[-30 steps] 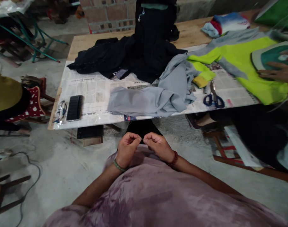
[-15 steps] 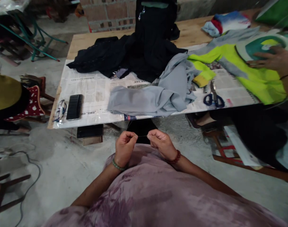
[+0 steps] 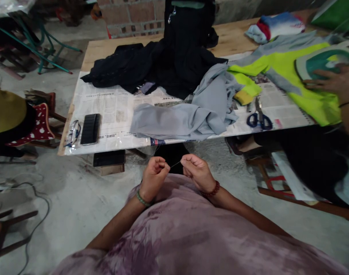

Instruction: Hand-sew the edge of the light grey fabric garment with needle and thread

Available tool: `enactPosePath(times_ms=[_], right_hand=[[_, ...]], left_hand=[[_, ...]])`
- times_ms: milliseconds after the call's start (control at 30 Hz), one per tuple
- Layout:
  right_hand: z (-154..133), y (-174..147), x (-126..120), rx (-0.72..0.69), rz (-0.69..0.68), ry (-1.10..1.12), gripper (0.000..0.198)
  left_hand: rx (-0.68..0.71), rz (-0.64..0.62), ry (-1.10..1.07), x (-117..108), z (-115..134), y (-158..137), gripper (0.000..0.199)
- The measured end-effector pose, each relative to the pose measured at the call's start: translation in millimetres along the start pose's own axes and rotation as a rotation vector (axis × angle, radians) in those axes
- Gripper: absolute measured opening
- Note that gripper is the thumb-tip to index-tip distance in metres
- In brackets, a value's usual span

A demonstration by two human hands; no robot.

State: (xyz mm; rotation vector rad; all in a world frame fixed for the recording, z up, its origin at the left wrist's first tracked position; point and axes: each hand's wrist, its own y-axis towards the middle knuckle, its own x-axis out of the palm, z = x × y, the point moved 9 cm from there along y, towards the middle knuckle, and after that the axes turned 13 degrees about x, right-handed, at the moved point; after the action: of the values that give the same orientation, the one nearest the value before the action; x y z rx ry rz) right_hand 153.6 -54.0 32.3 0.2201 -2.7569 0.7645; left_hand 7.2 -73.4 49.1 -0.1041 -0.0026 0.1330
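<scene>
Because a thin thread (image 3: 176, 164) runs between our left hand (image 3: 153, 179) and right hand (image 3: 199, 175), fingers of both pinched narrowly on it, we would do well to hold it lightly taut, in front of the tabletop (image 3: 98, 49), apart from the grey cloth (image 3: 168, 121).
</scene>
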Motion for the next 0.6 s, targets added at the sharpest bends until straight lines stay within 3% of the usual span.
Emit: enactPosePath(times_ms=[133, 233, 467, 600], right_hand=[[-1, 2, -1, -0.001, 0.017, -0.001, 0.025], [-1, 3, 0, 0.014, 0.009, 0.004, 0.026], [13, 10, -2, 0.11, -0.003, -0.024, 0.028], [22, 9, 7, 0.174, -0.057, -0.144, 0.027]], left_hand=[[-0.065, -0.231, 0.003, 20, -1, -5, 0.022], [-0.115, -0.313, 0.014, 27, -4, -9, 0.018], [-0.375, -0.268, -0.346, 29, -22, -15, 0.025], [-0.45, -0.185, -0.532, 31, -23, -11, 0.03]])
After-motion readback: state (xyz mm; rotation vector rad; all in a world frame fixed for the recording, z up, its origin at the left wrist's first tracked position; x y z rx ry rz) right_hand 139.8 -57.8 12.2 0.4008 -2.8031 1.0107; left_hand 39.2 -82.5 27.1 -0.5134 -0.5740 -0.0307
